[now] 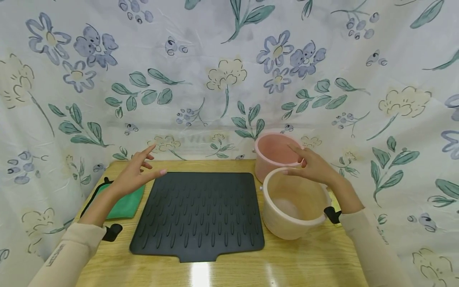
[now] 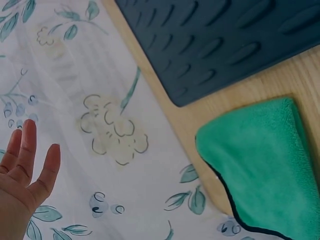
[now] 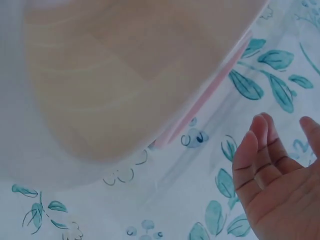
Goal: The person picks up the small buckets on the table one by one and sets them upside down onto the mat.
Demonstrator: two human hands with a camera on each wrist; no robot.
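Observation:
My left hand [image 1: 134, 173] hovers with loosely spread fingers over the far left of the table, holding nothing. Beneath it lies a folded green cloth [image 1: 125, 203] with a black edge, also in the left wrist view [image 2: 255, 165]. A dark ridged mat [image 1: 201, 215] lies flat between the hands. My right hand [image 1: 313, 167] is raised above the cream bucket [image 1: 283, 227], its fingers loosely extended and holding nothing. Behind that bucket stands a pink bucket [image 1: 263, 169], partly hidden by the cream one and the right hand. Both buckets have open tops.
A wooden table [image 1: 161, 273] carries everything. A white curtain with printed flowers [image 1: 201, 95] hangs behind the table and along both sides. Something yellow [image 1: 334, 201] shows a little at the right of the cream bucket, mostly hidden. Black straps [image 1: 112, 232] circle both wrists.

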